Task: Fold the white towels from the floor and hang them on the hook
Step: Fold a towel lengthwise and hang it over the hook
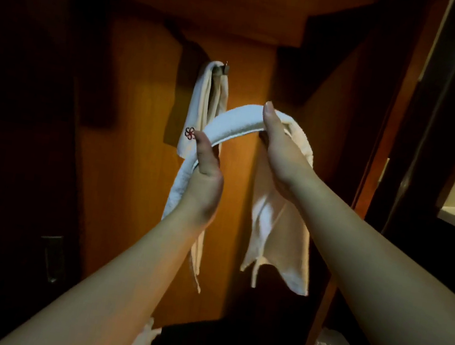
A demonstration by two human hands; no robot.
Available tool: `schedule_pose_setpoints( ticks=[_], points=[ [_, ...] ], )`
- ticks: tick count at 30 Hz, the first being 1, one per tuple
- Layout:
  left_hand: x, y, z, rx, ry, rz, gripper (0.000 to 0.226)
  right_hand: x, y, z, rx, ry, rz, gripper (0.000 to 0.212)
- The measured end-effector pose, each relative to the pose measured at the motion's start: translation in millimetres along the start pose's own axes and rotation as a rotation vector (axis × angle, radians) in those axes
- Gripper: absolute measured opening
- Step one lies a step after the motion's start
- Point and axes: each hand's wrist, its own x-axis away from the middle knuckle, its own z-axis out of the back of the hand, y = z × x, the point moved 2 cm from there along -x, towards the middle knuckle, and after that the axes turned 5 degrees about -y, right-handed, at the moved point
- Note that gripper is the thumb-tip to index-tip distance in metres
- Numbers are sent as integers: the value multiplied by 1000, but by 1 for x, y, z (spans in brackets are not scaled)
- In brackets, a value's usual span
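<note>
White folded towel (240,120) is arching between both hands, the left hand (205,174) gripping its lower end and the right hand (278,147) gripping its crest, while the hook (225,68), already carrying a hung towel (202,99), is sitting at 11 o'clock, nearer the left hand.

Dim, warm (perhaps overhead) light.

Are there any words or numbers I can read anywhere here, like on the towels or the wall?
No words or numbers can be read anywhere.
The hanging towel on the hook has only a small red flower-shaped emblem, with no letters.
The towel held by the left hand and right hand is plain white.
</note>
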Motion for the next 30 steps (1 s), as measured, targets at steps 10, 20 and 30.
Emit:
schedule_pose_setpoints(
  ticks=[10,20,30],
  points=[
    [-114,23,5,-333,60,-49,77,-120,22,43,164,-209,122,87],
    [-207,57,23,-459,190,-177,57,-217,1,38,-115,-199,129,121],
    [-297,75,55,-457,131,-164,68,-308,-12,9,-130,-266,134,128]
  ],
)
